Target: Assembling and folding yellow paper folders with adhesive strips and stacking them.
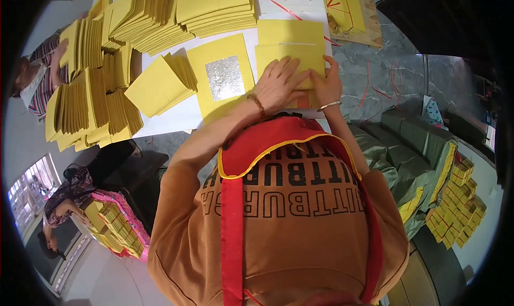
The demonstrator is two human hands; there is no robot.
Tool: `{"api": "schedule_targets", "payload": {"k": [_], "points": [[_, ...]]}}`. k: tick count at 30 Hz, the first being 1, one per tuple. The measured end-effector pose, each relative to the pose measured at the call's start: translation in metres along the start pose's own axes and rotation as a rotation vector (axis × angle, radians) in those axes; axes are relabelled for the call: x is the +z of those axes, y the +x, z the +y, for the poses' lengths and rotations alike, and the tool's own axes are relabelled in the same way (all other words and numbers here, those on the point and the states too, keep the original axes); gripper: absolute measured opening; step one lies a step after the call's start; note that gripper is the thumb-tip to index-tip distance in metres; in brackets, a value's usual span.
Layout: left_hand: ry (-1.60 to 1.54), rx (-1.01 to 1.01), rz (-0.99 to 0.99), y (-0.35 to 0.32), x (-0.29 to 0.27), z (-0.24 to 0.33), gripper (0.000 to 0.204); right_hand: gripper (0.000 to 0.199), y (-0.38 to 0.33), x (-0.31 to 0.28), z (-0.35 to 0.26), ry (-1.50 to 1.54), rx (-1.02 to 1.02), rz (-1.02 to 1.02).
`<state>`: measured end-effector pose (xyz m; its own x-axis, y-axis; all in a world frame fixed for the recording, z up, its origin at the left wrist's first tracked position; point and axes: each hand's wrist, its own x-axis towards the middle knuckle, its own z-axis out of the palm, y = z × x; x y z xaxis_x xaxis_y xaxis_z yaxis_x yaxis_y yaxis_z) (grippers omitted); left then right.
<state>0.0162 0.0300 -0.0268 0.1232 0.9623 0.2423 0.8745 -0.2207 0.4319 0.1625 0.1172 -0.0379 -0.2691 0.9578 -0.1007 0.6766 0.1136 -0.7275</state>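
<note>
- A stack of yellow paper sheets (289, 51) lies on the white table (176, 118) just above the middle of the frame, and both hands press on its near edge.
- The left hand (281, 81) lies flat on the stack with fingers spread and open, palm down, gripping nothing; a beaded bracelet (257, 103) sits on its wrist.
- The right hand (326, 83) rests just beside it at the stack's right corner, fingers curved down onto the paper's edge; whether it pinches a sheet cannot be told. A thin bangle (329, 105) circles that wrist.
- Left of the stack, touching its side, lies a yellow sheet with a silver foil square (224, 78) in its middle.
- Further left, a loose fan of folded yellow sheets (160, 83) lies tilted on the table.
- Upper centre holds tall piles of yellow paper (214, 8); more bundles stand on edge (88, 102) at the left.
- Red string (284, 8) crosses the table top near the upper edge.
- Another person's hand (59, 51) reaches the bundles at upper left.
- Bundled yellow packs (460, 204) sit at the lower right on a green sack (412, 156).
</note>
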Motion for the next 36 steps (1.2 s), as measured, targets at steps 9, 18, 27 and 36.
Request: {"api": "schedule_targets", "payload": {"k": [9, 18, 27, 36], "points": [[0.075, 0.017, -0.086, -0.004, 0.011, -0.008, 0.053, 0.052, -0.019, 0.008, -0.001, -0.551, -0.624, -0.089], [-0.014, 0.034, -0.103, -0.004, 0.001, -0.014, 0.052, 0.053, -0.015, 0.023, 0.01, -0.639, -0.56, -0.142], [0.359, -0.021, -0.226, 0.015, 0.013, 0.009, 0.045, 0.054, 0.019, -0.02, 0.012, 0.989, 0.002, -0.357], [0.376, -0.098, 0.624, -0.105, -0.158, -0.06, 0.033, 0.05, 0.018, -0.018, 0.029, 0.915, 0.101, -0.149]]}}
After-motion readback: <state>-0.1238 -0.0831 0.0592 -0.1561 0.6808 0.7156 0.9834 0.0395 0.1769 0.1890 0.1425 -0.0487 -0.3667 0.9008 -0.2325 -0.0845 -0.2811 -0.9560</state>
